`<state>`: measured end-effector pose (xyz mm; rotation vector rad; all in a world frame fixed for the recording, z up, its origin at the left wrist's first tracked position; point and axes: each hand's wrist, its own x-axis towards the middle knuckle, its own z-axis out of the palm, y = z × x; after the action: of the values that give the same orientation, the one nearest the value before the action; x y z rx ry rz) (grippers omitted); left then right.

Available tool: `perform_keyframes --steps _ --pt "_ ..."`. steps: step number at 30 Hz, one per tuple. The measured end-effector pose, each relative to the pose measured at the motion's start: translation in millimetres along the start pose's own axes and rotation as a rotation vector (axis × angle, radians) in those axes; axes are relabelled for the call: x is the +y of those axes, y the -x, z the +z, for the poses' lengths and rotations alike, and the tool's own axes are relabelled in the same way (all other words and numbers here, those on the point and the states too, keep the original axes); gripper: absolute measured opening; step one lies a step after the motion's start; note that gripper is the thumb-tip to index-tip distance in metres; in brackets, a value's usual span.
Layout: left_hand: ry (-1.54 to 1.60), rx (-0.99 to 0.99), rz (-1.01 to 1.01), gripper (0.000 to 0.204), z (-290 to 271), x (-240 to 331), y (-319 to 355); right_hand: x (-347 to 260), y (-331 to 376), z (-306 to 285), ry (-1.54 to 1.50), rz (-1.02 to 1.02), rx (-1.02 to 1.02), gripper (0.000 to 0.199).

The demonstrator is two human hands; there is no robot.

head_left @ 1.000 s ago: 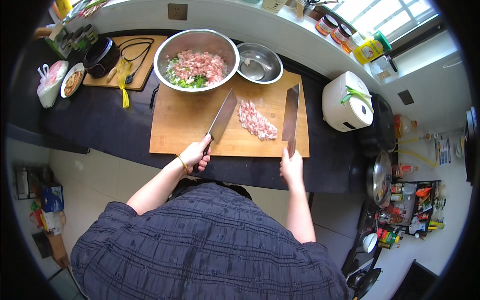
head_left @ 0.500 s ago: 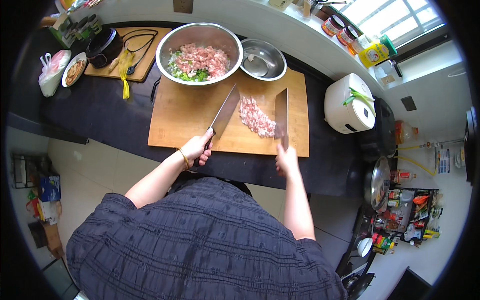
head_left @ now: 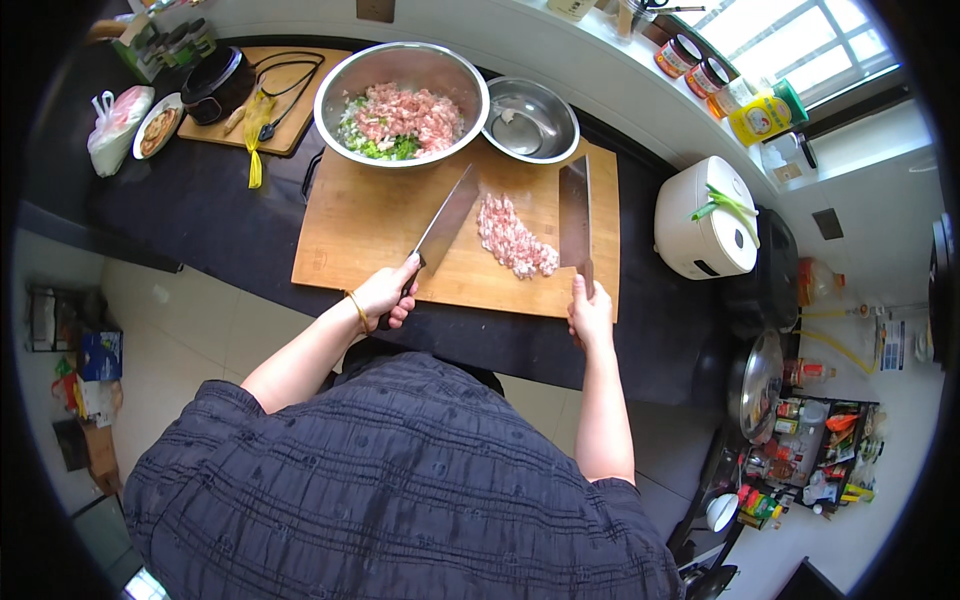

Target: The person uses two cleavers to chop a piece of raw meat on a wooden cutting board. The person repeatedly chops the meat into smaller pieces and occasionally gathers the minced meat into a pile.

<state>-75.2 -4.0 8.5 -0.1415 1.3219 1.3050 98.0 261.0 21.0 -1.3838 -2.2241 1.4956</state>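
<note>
My left hand [head_left: 385, 292] grips one broad steel cleaver [head_left: 447, 217], my right hand [head_left: 590, 315] another [head_left: 574, 212], both by the handle. Between them, on the wooden cutting board [head_left: 365, 225], lies pink minced meat [head_left: 515, 238]: soft, sticky, likely clinging to blades.

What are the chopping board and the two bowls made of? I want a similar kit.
The chopping board looks like pale wood or bamboo: matt tan surface with faint grain lines. The large bowl and the small bowl look like stainless steel: silvery, shiny, with bright reflections on the rims.
</note>
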Motion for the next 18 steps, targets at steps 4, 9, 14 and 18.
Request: perform_keyframes --steps 4,9,14,18 --pt "0.032 0.046 0.002 0.047 2.9 -1.6 2.9 26.9 7.0 -35.1 -0.006 -0.165 -0.073 0.023" --pt "0.065 0.107 0.026 0.048 9.2 -9.1 4.7 41.8 0.7 -73.8 0.494 -0.397 -0.020 0.027" --pt "0.086 0.166 0.041 0.048 24.3 -17.8 6.8 50.7 -25.6 -92.6 0.513 -0.583 -0.128 0.032" --pt "0.150 0.186 0.057 0.047 40.5 -24.6 6.7 46.6 -56.7 -100.7 0.923 -0.560 -0.211 0.048"
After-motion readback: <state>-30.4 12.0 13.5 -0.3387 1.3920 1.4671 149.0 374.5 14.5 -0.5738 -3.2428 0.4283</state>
